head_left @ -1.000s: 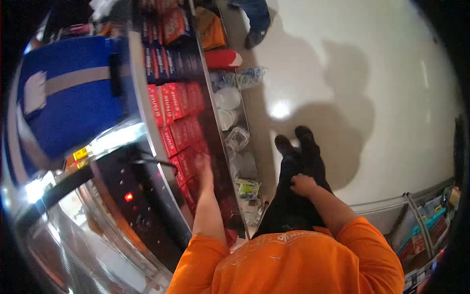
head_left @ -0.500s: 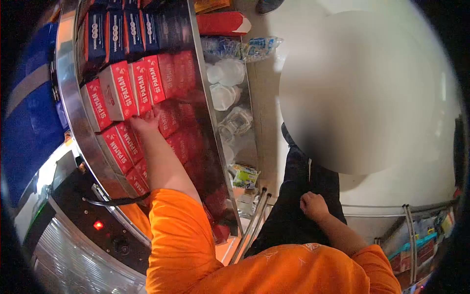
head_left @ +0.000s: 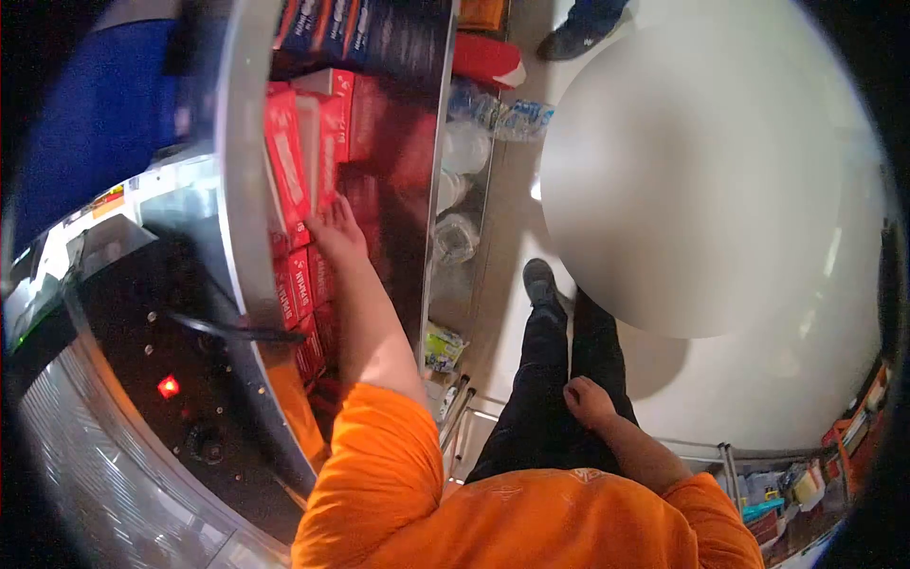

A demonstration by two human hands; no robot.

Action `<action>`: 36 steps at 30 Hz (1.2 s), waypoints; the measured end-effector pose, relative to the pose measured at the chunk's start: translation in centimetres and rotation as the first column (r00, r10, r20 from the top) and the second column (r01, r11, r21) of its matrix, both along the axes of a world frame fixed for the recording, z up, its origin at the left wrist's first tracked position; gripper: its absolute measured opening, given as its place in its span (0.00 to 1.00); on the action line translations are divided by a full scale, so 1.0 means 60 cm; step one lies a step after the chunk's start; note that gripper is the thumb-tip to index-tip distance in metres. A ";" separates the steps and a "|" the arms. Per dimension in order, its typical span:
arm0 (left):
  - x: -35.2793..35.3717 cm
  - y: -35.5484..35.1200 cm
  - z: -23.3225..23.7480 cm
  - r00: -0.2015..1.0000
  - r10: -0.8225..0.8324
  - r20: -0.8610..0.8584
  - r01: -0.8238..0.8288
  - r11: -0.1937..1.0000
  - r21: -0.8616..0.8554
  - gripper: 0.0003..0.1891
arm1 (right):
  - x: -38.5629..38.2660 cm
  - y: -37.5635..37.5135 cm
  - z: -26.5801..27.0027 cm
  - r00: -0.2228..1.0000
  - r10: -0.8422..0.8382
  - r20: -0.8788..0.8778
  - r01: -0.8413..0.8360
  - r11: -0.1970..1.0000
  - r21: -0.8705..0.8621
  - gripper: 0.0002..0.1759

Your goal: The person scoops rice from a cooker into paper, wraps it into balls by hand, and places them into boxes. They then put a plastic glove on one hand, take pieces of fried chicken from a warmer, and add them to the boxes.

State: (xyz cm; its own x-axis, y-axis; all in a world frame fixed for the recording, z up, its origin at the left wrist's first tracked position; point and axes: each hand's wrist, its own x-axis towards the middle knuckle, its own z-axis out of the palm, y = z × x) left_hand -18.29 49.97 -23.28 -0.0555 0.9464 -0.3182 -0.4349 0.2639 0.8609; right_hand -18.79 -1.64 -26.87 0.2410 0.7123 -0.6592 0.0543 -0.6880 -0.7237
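Observation:
My left hand [head_left: 341, 235] reaches into the metal-edged shelf. Its thumb and fingers pinch the near end of a red box [head_left: 328, 156] lettered "SI PAMAN". To the left, another red box [head_left: 286, 156] leans at a slant, with a pale gap or side showing between the two. Below the hand lie more red boxes [head_left: 296, 286] of the same kind, partly hidden by my forearm. My right hand [head_left: 590, 402] rests loosely closed against my dark trousers, with nothing visible in it.
Dark blue boxes [head_left: 327, 27] stand at the shelf's far end, behind its metal rim [head_left: 245, 190]. Clear plastic containers [head_left: 455, 237] and a green packet [head_left: 443, 348] sit on the right side. Another person's shoe [head_left: 573, 40] is on the floor; a black cable [head_left: 237, 332] hangs at left.
The view has shifted, so the shelf appears farther right. My left hand stays at the red boxes, which now lean differently around it. My right hand remains at my thigh.

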 end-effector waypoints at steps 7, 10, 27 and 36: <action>-0.172 -0.288 -0.010 0.898 -0.418 0.138 0.429 0.901 -0.060 0.22 | 0.272 0.198 0.136 0.773 -0.614 -0.156 0.628 0.709 0.321 0.17; -0.190 -0.445 0.143 0.894 -0.448 0.017 0.427 0.841 -0.333 0.16 | 0.307 0.256 0.310 0.841 -0.436 -0.319 0.523 0.807 0.275 0.26; -0.440 -1.243 0.511 0.757 0.423 -0.499 -0.565 0.807 -0.173 0.30 | -0.015 0.047 0.539 0.330 0.568 -0.754 -0.698 0.685 0.210 0.35; -0.377 -1.726 0.583 0.196 0.968 -0.157 -0.958 0.155 -0.242 0.38 | -0.267 -0.210 0.637 0.151 0.489 -0.859 -0.622 0.722 0.302 0.28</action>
State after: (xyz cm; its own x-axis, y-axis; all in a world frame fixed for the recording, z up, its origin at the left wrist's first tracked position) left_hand -40.91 -53.57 11.72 -0.8506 0.0297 -0.5250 -0.5188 -0.2104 0.8286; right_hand -34.80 -14.27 11.37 -0.9133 0.3098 -0.2645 -0.1194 -0.8243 -0.5534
